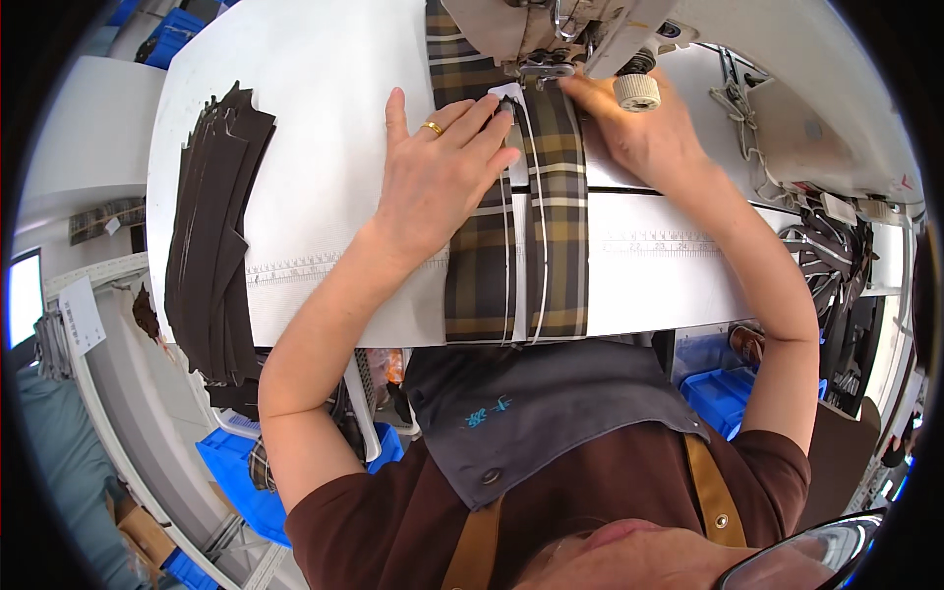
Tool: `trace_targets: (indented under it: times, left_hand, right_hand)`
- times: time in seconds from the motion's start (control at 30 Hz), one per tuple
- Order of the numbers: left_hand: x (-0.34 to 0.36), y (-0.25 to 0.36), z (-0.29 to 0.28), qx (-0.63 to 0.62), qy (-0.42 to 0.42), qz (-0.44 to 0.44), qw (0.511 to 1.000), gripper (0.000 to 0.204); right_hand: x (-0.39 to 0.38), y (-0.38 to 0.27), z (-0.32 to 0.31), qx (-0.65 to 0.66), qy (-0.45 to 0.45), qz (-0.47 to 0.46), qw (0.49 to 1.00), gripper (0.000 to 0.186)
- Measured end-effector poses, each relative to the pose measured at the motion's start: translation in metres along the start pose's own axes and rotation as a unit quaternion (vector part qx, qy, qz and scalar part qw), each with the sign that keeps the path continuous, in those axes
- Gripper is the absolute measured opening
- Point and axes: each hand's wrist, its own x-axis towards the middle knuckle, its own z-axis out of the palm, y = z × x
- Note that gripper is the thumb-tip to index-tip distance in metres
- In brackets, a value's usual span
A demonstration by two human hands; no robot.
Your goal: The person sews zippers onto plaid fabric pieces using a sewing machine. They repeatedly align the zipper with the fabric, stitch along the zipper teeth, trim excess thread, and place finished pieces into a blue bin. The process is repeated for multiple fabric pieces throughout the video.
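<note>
Brown, black and yellow plaid fabric with white edge lines lies lengthwise over the white table and runs up under a sewing machine. A narrow gap parts its left panel from its right strip. My left hand, a ring on one finger, rests flat on the left panel, fingers spread, just short of the presser foot. To the foot's right is my right hand, one finger stretched toward the strip's edge; a ribbed knob hides part of its other fingers.
A pile of dark brown fabric strips lies on the table's left side, overhanging its front edge. More dark strips hang bundled at the right. Blue bins stand below the table. A ruler scale crosses the tabletop.
</note>
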Motion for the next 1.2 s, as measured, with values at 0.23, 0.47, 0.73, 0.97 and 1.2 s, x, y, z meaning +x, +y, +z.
trace_targets:
  times: [0.23, 0.47, 0.73, 0.97, 1.2]
  left_hand:
    - [-0.004, 0.005, 0.000, 0.001, -0.012, -0.020, 1.000, 0.036]
    - [-0.001, 0.012, 0.003, 0.038, -0.013, 0.007, 0.999, 0.043]
    - [0.003, 0.021, 0.004, 0.028, -0.034, 0.001, 0.999, 0.042]
    - [0.001, 0.023, 0.001, 0.023, -0.043, -0.001, 0.999, 0.042]
    - [-0.003, 0.022, 0.011, 0.062, -0.038, 0.001, 0.997, 0.043]
  right_hand:
    - [-0.007, 0.001, -0.013, 0.031, -0.035, 0.052, 0.998, 0.029]
    - [-0.011, -0.025, -0.004, 0.095, -0.047, 0.043, 0.993, 0.048]
    - [-0.015, -0.020, -0.010, 0.101, -0.052, 0.046, 0.992, 0.046]
    - [-0.016, -0.023, -0.012, 0.103, -0.043, 0.040, 0.993, 0.045]
    - [-0.036, -0.030, -0.026, 0.180, 0.099, 0.026, 0.978, 0.041]
